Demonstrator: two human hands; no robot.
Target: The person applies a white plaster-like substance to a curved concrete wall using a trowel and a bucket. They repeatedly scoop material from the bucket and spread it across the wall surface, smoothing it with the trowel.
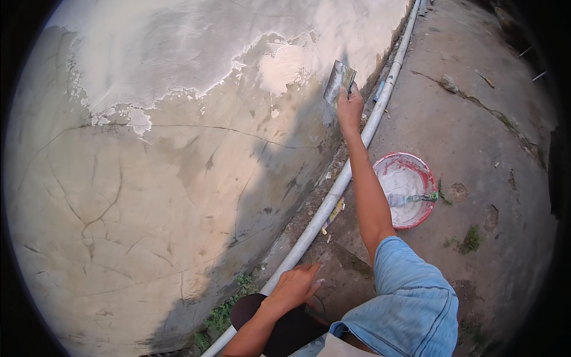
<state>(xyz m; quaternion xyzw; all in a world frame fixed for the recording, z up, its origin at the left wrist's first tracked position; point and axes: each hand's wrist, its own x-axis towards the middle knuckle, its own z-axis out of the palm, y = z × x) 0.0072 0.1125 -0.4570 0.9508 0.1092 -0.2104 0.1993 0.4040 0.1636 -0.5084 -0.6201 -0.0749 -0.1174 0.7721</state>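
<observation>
My right hand (351,109) is closed round the handle of a wide putty knife (336,80), raised with its blade close against the wall (178,178). Whether the blade touches the surface I cannot tell. White and grey filler coats the upper part of this wall, ending in a ragged edge above bare, cracked plaster. Low by my knee, my left hand (294,288) holds nothing, its fingers loosely stretched. Beside my right forearm stands a red-rimmed bucket (433,178) of white putty (399,179). A second putty knife (413,199) lies across it, its blade smeared white.
A long pale pipe (321,217) runs along the foot of the wall, between it and the concrete ground (476,137). Weeds (470,239) grow from cracks. A stone (448,83) and a small tool with a yellowish handle (486,79) lie farther right.
</observation>
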